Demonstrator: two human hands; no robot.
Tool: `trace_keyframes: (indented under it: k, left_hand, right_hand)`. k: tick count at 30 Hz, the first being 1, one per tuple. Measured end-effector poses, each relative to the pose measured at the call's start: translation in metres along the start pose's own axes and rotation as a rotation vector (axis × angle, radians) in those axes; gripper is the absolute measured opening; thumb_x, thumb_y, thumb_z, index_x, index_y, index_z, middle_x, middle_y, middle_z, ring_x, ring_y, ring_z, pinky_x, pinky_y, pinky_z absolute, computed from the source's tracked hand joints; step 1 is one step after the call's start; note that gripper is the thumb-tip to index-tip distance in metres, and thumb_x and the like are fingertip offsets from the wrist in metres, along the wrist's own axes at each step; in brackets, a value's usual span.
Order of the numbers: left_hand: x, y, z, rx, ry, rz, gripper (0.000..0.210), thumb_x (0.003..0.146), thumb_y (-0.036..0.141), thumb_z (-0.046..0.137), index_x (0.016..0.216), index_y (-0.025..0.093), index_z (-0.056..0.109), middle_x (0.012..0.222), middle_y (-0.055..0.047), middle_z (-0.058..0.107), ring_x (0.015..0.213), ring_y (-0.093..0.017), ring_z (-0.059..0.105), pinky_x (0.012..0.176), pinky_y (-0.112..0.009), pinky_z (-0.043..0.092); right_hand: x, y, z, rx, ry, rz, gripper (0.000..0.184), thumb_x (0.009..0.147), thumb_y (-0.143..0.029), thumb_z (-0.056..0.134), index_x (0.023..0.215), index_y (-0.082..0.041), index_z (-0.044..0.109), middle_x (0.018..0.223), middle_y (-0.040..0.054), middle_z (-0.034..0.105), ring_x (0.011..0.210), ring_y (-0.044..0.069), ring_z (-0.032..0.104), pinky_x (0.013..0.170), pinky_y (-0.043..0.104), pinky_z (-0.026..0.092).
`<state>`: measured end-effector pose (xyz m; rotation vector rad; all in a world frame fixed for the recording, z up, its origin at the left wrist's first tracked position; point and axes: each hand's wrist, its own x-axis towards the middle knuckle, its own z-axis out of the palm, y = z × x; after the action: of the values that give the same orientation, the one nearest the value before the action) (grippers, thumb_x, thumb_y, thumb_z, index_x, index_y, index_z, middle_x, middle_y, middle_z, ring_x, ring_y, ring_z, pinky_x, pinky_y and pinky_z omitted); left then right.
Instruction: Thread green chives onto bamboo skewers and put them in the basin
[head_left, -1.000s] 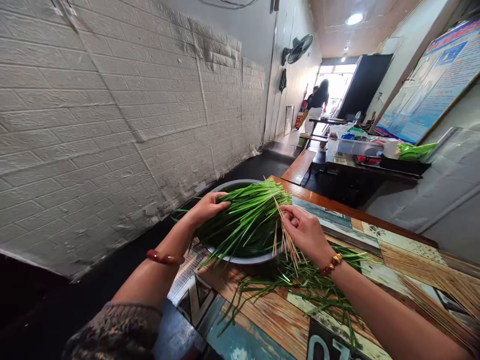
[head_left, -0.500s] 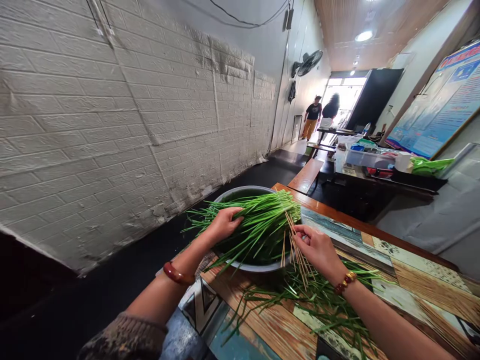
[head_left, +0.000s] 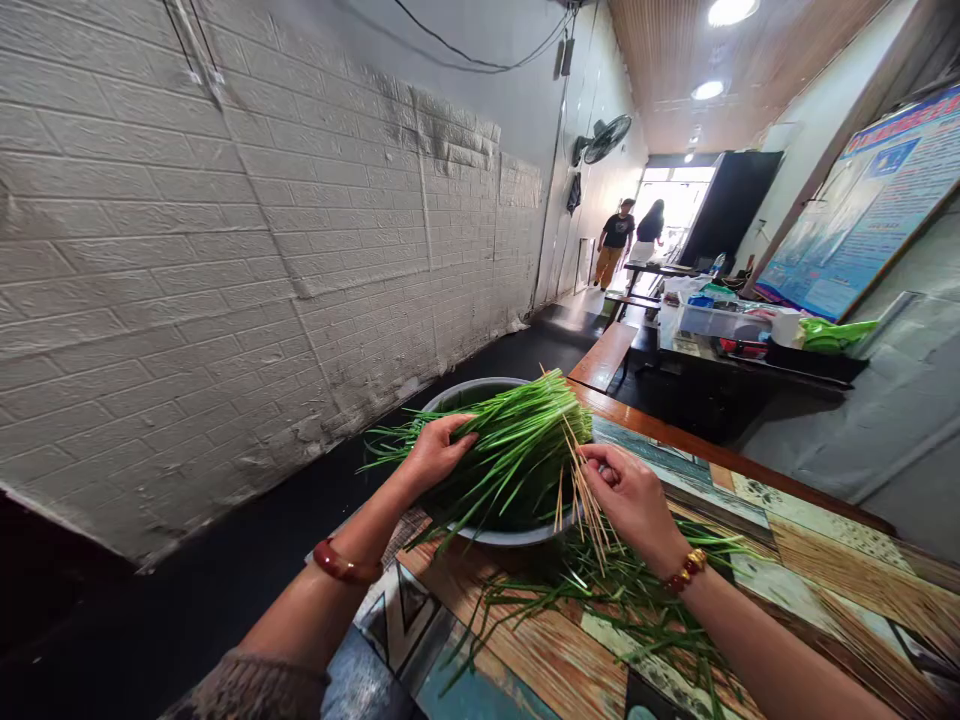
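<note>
A thick bunch of green chives [head_left: 517, 430] lies across a round metal basin [head_left: 510, 538], its pale cut ends towards the right. My left hand [head_left: 441, 452] is closed around the leafy part on the left side. Several thin bamboo skewers [head_left: 592, 515] are pinched in my right hand [head_left: 628, 497], fanning down below the fingers. One skewer slants up against the cut ends of the bunch; whether its tip is inside the stalks is hard to make out. Loose chives [head_left: 615, 595] are strewn on the wooden table under my right forearm.
The patchwork wood table [head_left: 525, 640] extends to the right, with a bench [head_left: 606, 355] beyond it. Farther off, a table holds a clear plastic bin [head_left: 724, 322] and green bags [head_left: 832, 333]. Two people [head_left: 616, 245] stand near the bright doorway. A white brick-patterned wall [head_left: 337, 240] runs along the left.
The view has shifted slightly, so the room appears a little farther left. Both hands keep their hold on the chives and skewers, with hardly any movement between them.
</note>
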<state>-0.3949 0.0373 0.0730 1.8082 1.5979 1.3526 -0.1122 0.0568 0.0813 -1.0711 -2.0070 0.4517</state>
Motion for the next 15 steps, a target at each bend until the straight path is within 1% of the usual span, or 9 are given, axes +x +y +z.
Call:
trace_keyframes:
  k: [2,4,6,7,9,11,12,14,15]
  left_hand:
    - [-0.008,0.012,-0.009,0.010,0.007,0.003,0.030,0.076,0.033,0.064,0.099,0.015,0.071,0.105,-0.008,0.071,0.100,-0.025,0.062,0.097,-0.038,0.044]
    - [-0.022,0.026,-0.021,0.045,0.016,-0.017,0.033,0.076,0.034,0.065,0.102,0.015,0.070,0.107,-0.008,0.070,0.102,-0.026,0.061,0.097,-0.037,0.043]
    - [-0.041,0.040,-0.031,0.071,0.003,-0.050,0.033,0.076,0.036,0.066,0.102,0.016,0.071,0.106,-0.009,0.070,0.100,-0.026,0.062,0.095,-0.036,0.045]
    - [-0.051,0.047,-0.034,0.067,-0.063,-0.062,0.032,0.076,0.036,0.066,0.102,0.016,0.071,0.105,-0.008,0.071,0.099,-0.026,0.062,0.093,-0.035,0.046]
    - [-0.071,0.060,-0.035,0.036,-0.210,-0.084,0.030,0.076,0.035,0.067,0.100,0.018,0.072,0.100,-0.007,0.072,0.093,-0.024,0.063,0.087,-0.032,0.048]
    - [-0.088,0.069,-0.026,-0.013,-0.316,-0.112,0.029,0.077,0.035,0.067,0.101,0.019,0.072,0.098,-0.006,0.072,0.090,-0.023,0.064,0.085,-0.030,0.049]
    - [-0.095,0.072,-0.018,-0.042,-0.380,-0.131,0.029,0.078,0.035,0.065,0.101,0.019,0.072,0.098,-0.006,0.072,0.090,-0.022,0.064,0.084,-0.029,0.049]
    - [-0.106,0.074,0.004,-0.093,-0.486,-0.170,0.028,0.081,0.035,0.062,0.101,0.018,0.072,0.097,-0.007,0.072,0.089,-0.022,0.063,0.082,-0.029,0.049]
    - [-0.110,0.074,0.016,-0.094,-0.474,-0.180,0.029,0.081,0.035,0.062,0.101,0.017,0.072,0.097,-0.007,0.071,0.089,-0.022,0.063,0.082,-0.028,0.048]
  right_hand:
    - [-0.009,-0.008,-0.004,0.068,0.004,0.019,0.024,0.086,-0.029,0.049,0.097,-0.018,0.067,0.082,0.0061,0.065,0.064,0.016,0.055,0.066,0.031,0.047]
    - [-0.026,-0.015,-0.011,0.151,-0.044,0.063,0.022,0.087,-0.030,0.050,0.098,-0.019,0.065,0.083,0.0062,0.064,0.069,0.017,0.056,0.067,0.030,0.047]
    - [-0.048,-0.019,-0.018,0.247,-0.106,0.138,0.018,0.086,-0.030,0.053,0.096,-0.020,0.064,0.081,0.0051,0.062,0.068,0.017,0.056,0.065,0.030,0.046]
    - [-0.060,-0.021,-0.021,0.321,-0.140,0.190,0.016,0.085,-0.032,0.055,0.093,-0.020,0.063,0.078,0.0040,0.061,0.067,0.016,0.055,0.064,0.029,0.046]
    - [-0.082,-0.023,-0.027,0.549,-0.231,0.308,0.019,0.084,-0.036,0.059,0.095,-0.020,0.060,0.076,0.0023,0.058,0.064,0.015,0.054,0.060,0.028,0.046]
    - [-0.100,-0.024,-0.030,0.754,-0.280,0.431,0.028,0.082,-0.041,0.062,0.100,-0.021,0.057,0.074,0.0006,0.056,0.059,0.013,0.052,0.054,0.025,0.043]
    - [-0.108,-0.023,-0.030,0.825,-0.276,0.491,0.032,0.081,-0.044,0.063,0.102,-0.021,0.055,0.072,-0.0004,0.055,0.056,0.011,0.050,0.051,0.024,0.041]
    - [-0.118,-0.021,-0.029,0.897,-0.229,0.592,0.035,0.079,-0.049,0.065,0.097,-0.020,0.055,0.067,-0.0025,0.053,0.050,0.009,0.045,0.046,0.022,0.035]
    - [-0.122,-0.018,-0.028,0.905,-0.188,0.634,0.036,0.078,-0.051,0.066,0.092,-0.020,0.054,0.065,-0.0034,0.052,0.047,0.008,0.042,0.044,0.021,0.032]
